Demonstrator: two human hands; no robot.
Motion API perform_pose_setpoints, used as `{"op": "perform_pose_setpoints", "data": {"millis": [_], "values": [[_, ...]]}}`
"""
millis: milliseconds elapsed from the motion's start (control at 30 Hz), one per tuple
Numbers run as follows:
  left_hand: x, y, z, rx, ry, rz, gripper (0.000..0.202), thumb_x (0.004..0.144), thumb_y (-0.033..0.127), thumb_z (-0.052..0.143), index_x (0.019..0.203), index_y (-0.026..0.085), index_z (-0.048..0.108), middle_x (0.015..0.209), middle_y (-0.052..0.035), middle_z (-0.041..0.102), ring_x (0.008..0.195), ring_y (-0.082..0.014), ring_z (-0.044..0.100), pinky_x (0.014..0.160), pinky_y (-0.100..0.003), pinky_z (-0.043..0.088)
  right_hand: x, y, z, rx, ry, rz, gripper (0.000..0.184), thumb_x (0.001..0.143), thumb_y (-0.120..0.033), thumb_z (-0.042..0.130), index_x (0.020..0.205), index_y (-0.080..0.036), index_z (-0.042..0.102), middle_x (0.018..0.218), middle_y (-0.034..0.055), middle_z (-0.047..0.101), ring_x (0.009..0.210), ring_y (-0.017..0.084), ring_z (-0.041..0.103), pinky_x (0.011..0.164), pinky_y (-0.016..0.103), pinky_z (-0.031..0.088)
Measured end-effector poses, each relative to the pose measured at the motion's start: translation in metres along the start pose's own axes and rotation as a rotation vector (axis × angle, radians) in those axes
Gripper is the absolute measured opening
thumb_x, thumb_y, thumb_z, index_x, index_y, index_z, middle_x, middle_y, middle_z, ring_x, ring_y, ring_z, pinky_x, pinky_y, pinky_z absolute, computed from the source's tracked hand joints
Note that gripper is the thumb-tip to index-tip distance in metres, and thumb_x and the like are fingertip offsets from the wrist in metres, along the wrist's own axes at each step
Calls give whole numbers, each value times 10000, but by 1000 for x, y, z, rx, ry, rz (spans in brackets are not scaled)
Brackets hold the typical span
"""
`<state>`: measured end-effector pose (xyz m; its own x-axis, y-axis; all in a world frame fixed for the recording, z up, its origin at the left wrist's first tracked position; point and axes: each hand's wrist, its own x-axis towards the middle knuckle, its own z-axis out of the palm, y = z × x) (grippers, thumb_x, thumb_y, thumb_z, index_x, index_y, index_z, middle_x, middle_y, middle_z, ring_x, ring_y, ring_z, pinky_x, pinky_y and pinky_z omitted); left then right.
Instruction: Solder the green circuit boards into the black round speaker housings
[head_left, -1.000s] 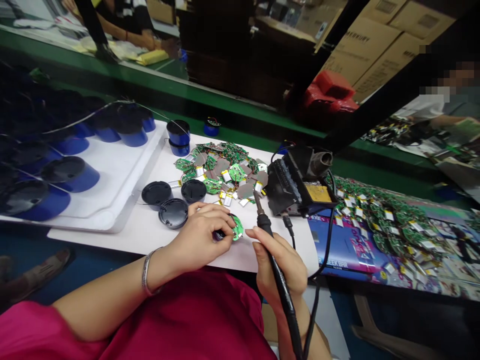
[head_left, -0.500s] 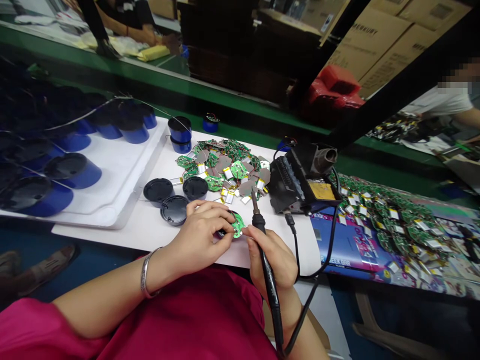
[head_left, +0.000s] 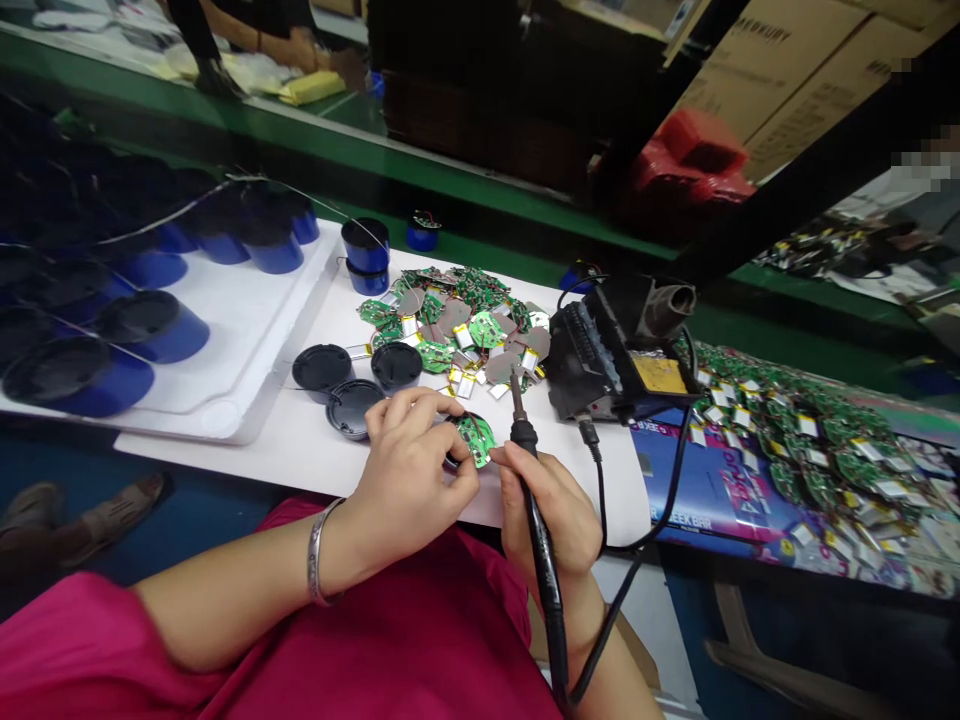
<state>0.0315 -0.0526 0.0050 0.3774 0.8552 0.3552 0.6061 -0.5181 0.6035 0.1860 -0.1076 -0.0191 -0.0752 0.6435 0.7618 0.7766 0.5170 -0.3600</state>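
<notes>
My left hand [head_left: 409, 470] is closed around a small black round part with a green circuit board [head_left: 475, 438] on it, held just above the white sheet [head_left: 322, 450]. My right hand [head_left: 551, 510] grips a black soldering iron [head_left: 534, 500], tip pointing up and away, just right of the board. My right fingertips touch the board's edge. A pile of green circuit boards [head_left: 457, 320] lies behind my hands.
Three black round caps [head_left: 352, 405] sit left of my hand. A white tray [head_left: 225, 330] holds several blue cylinders [head_left: 150, 325]. A black soldering station [head_left: 615, 360] stands to the right, with more boards [head_left: 810, 440] beyond it. Another person's arms [head_left: 262, 40] show at the far bench.
My left hand has drawn the board slightly nearer and turned it. My right hand with the iron has moved left, close against the board.
</notes>
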Motion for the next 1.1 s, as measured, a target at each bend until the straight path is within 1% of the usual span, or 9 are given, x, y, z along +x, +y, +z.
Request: {"op": "perform_pose_setpoints", "data": {"millis": [200, 367, 467, 533, 633, 700, 867, 933, 1100], "values": [[2, 2, -1, 5, -47, -41, 127, 777, 163, 642, 654, 195, 636, 1078, -56, 672, 1148, -267, 533, 940, -461, 323, -1, 0, -1, 21, -6, 13, 538, 829, 44, 614, 1329, -139, 535, 994, 117, 734, 859, 209, 701, 710, 348, 602], [7, 1, -3, -14, -121, -101, 121, 765, 169, 634, 649, 202, 646, 1105, -39, 664, 1146, -259, 526, 933, -450, 327, -1, -1, -5, -85, 28, 97, 489, 859, -64, 647, 1326, -163, 541, 976, 74, 750, 863, 195, 727, 748, 309, 615], [8, 1, -4, -18, -142, -102, 115, 763, 180, 628, 654, 206, 653, 1113, -36, 661, 1143, -259, 524, 926, -450, 324, 4, -1, -11, -82, 79, 224, 403, 865, -132, 673, 1258, -185, 602, 888, 39, 761, 812, 192, 739, 737, 301, 612], [8, 1, -5, -22, -150, -101, 112, 759, 174, 623, 655, 205, 651, 1116, -36, 660, 1142, -259, 522, 920, -448, 322, 11, -1, -16, -26, 177, 360, 320, 874, -162, 672, 1192, -194, 653, 820, 19, 755, 744, 188, 737, 702, 312, 607], [8, 1, -5, -28, -157, -107, 113, 750, 155, 618, 649, 198, 641, 1119, -35, 659, 1141, -256, 522, 920, -443, 319, 24, 1, -24, 120, 335, 522, 199, 869, -214, 686, 1061, -172, 716, 703, 2, 715, 546, 159, 671, 532, 299, 555], [8, 1, -5, -33, -159, -109, 111, 746, 151, 616, 647, 196, 638, 1122, -37, 657, 1140, -255, 521, 919, -439, 319, 31, 4, -30, 189, 366, 565, 138, 850, -245, 703, 957, -165, 736, 660, -4, 685, 470, 137, 609, 459, 285, 497], [7, 2, -5, -34, -158, -112, 114, 742, 145, 606, 644, 193, 635, 1119, -46, 653, 1147, -258, 519, 919, -441, 321, 39, 12, -41, 174, 294, 537, 71, 763, -229, 699, 720, -187, 661, 624, -27, 600, 492, 119, 536, 445, 262, 430], [7, 2, -5, -36, -163, -115, 114, 741, 145, 605, 642, 194, 634, 1120, -47, 652, 1147, -259, 519, 920, -445, 323, 39, 15, -42, 200, 245, 523, 70, 738, -198, 685, 706, -193, 623, 606, -37, 569, 489, 121, 515, 447, 266, 419], [8, 2, -3, -27, -156, -107, 117, 741, 151, 598, 636, 194, 627, 1126, -50, 648, 1136, -262, 524, 907, -454, 328, 43, 14, -39, 274, 176, 475, 118, 731, -153, 675, 723, -207, 571, 600, -52, 554, 496, 132, 544, 464, 267, 430]]}}
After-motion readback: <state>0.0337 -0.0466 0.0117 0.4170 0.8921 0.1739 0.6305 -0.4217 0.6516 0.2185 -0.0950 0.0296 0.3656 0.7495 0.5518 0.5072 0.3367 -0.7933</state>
